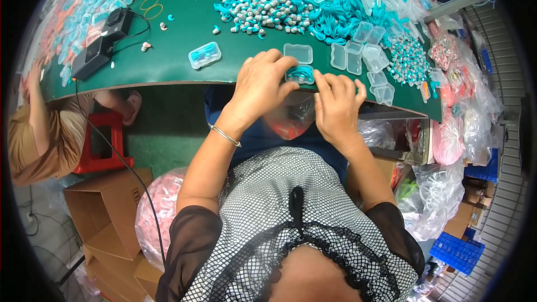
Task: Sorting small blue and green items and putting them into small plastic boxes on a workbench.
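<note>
At the near edge of the green table (184,50), both hands meet over one small clear plastic case (300,74) filled with turquoise corded earplugs. The left hand (258,86) lies curled over the case's left side, fingers bent down and pressing on it, while the right hand (335,103) pinches its right edge with closed fingertips; neither hand is open, both bear on the same case. Its hinged lid (298,53) appears to stand open just behind it. I judge the case very light, thin-walled and stiff but slick, so it would skate on the table unless pinned; the safest hold looks to be across its short sides or corners, not on the flexing lid. The soft cord inside will spring back and bulge out unless tucked flat. Just beyond lie more empty clear cases (358,56), and one filled, closed case (205,55) sits apart to the left. Farther back spreads a heap of grey-and-turquoise earplugs (263,5). Black devices (103,42) with a cable rest at the far left, near another person's arm (36,106).
</note>
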`<state>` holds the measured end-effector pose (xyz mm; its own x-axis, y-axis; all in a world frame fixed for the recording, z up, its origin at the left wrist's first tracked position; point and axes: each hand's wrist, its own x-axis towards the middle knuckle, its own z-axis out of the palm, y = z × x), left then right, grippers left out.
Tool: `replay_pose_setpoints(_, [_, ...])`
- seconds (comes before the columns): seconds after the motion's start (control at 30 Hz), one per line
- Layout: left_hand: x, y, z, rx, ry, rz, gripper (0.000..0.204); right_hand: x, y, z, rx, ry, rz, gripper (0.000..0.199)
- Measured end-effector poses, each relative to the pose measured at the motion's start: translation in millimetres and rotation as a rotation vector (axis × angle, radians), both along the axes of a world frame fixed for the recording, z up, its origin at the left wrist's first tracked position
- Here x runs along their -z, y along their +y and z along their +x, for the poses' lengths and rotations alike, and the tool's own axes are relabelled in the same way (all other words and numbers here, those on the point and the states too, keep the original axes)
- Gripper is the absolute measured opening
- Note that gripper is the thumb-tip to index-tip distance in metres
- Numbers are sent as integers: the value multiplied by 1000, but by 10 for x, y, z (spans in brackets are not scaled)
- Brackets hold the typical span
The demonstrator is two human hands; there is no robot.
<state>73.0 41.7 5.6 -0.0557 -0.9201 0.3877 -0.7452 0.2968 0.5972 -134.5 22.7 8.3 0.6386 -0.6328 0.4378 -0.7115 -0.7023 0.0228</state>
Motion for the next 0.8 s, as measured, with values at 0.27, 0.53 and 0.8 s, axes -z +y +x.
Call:
replay_pose_setpoints(0.27, [1, -8, -9, 9, -7, 1, 39, -230, -714, 221, -100, -68, -21, 37])
replay_pose_setpoints(0.53, [-39, 15, -43, -16, 135, 31, 40, -155, -794, 231, -246, -305, 250, 19])
replay_pose_setpoints(0.8, [96, -8, -20, 12, -44, -160, 39, -101, -470, 142, -406, -332, 238, 29])
